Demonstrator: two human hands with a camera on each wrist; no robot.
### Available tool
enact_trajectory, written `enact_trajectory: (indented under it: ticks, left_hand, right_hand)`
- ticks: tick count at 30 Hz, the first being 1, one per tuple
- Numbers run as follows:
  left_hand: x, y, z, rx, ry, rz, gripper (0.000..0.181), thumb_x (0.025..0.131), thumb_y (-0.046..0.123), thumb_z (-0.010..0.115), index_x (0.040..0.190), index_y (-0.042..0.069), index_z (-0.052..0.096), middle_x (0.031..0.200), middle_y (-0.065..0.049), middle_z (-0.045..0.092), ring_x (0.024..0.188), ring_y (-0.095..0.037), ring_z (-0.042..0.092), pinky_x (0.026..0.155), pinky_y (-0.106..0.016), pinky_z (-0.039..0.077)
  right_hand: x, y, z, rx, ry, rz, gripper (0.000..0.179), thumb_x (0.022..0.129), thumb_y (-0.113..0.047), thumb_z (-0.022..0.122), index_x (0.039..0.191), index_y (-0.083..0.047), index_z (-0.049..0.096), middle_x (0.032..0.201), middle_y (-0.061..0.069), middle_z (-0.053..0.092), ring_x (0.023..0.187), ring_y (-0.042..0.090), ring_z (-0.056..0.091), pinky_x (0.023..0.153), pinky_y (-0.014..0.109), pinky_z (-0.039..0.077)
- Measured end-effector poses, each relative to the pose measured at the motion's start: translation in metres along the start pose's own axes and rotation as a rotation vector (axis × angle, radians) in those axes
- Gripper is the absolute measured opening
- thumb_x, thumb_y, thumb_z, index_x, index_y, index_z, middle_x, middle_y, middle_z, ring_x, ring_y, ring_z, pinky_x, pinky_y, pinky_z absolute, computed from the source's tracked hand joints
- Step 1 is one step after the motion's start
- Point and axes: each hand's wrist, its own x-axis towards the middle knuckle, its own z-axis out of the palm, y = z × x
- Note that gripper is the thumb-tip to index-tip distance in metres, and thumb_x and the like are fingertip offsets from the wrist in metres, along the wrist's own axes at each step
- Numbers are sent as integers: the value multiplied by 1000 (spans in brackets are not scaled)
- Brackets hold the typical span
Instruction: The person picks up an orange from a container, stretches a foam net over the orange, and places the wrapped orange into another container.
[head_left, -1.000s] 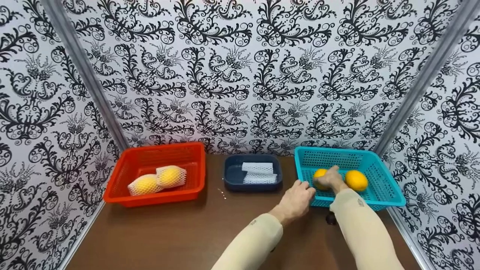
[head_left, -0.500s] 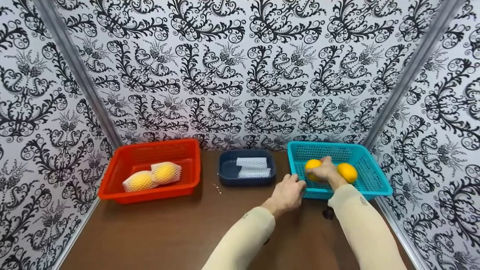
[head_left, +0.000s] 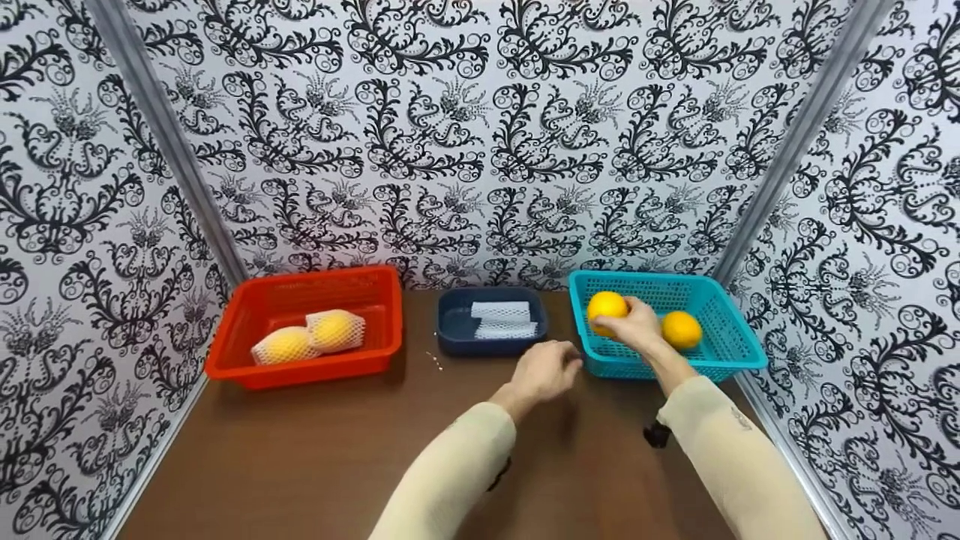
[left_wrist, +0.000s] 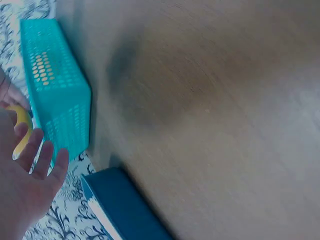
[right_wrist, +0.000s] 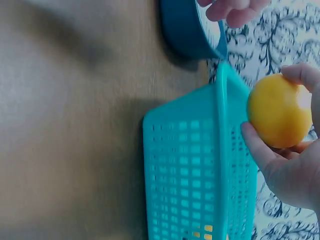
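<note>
My right hand (head_left: pixel 637 324) grips an orange (head_left: pixel 607 309), fingers and thumb around its sides, raised over the left part of the turquoise basket (head_left: pixel 739 341). In the right wrist view the orange (right_wrist: pixel 280 110) shows above the basket's rim. A second orange (head_left: pixel 682 330) lies inside that basket, to the right of the hand. My left hand (head_left: pixel 541 371) holds nothing and hovers between the basket and the navy tray (head_left: pixel 491 346). Its fingers (left_wrist: pixel 44 155) are spread and loosely bent in the left wrist view. Two white foam net sleeves (head_left: pixel 504 319) lie in the tray.
At the left stands a red basket (head_left: pixel 300 373) with two yellow fruits (head_left: pixel 311 339) in white foam nets. White crumbs (head_left: pixel 435 360) lie on the brown table (head_left: pixel 300 457). Patterned walls (head_left: pixel 465 150) close off the back and both sides.
My right hand has lifted the orange up from the basket's floor and a little left. The left hand has let go of the basket's near left corner and moved left.
</note>
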Motion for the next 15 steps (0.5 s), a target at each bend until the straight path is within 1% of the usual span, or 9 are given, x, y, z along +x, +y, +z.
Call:
enact_trajectory:
  ticks: [2, 6, 8, 10, 12, 15]
  left_hand:
    - [-3, -5, -6, -99, 33, -44, 20, 109, 28, 68, 118, 17, 83, 114, -1, 86, 108, -26, 81, 97, -39, 65]
    - [-9, -14, -18, -260, 92, -146, 22, 109, 30, 68, 115, 16, 84, 112, -1, 87, 107, -26, 81, 98, -41, 64]
    - [-11, -18, -23, -325, 114, -188, 26, 110, 33, 67, 116, 14, 84, 112, -3, 86, 106, -26, 80, 99, -40, 63]
    - [-14, -21, -28, -392, 125, -219, 31, 110, 36, 67, 119, 11, 83, 113, -6, 86, 106, -27, 78, 100, -41, 62]
    - [-16, -22, -32, -457, 125, -236, 36, 109, 38, 67, 123, 9, 81, 115, -9, 86, 106, -27, 77, 100, -41, 62]
    - [-22, -24, -36, -560, 105, -258, 43, 108, 41, 69, 132, 7, 77, 117, -13, 85, 107, -27, 76, 100, -42, 62]
  right_hand:
    - [-7, -4, 6, 14, 32, -35, 84, 92, -33, 87, 158, 5, 53, 149, 30, 66, 124, 38, 64, 107, 44, 56]
    - [-24, -11, 23, 122, 46, -66, 79, 90, -25, 90, 156, 2, 57, 148, 28, 68, 123, 37, 65, 105, 40, 55]
    - [-32, -14, 32, 151, 49, -89, 77, 88, -23, 91, 155, 1, 59, 147, 27, 69, 124, 37, 65, 104, 39, 54]
    - [-41, -17, 40, 168, 54, -118, 77, 86, -19, 93, 154, 0, 61, 147, 26, 70, 125, 38, 66, 106, 40, 53]
    - [-49, -17, 47, 174, 56, -157, 77, 84, -16, 94, 153, 0, 62, 147, 27, 71, 126, 39, 67, 108, 43, 53]
    - [-60, -17, 55, 185, 51, -219, 81, 81, -11, 95, 153, 2, 62, 146, 28, 72, 123, 39, 69, 105, 39, 55]
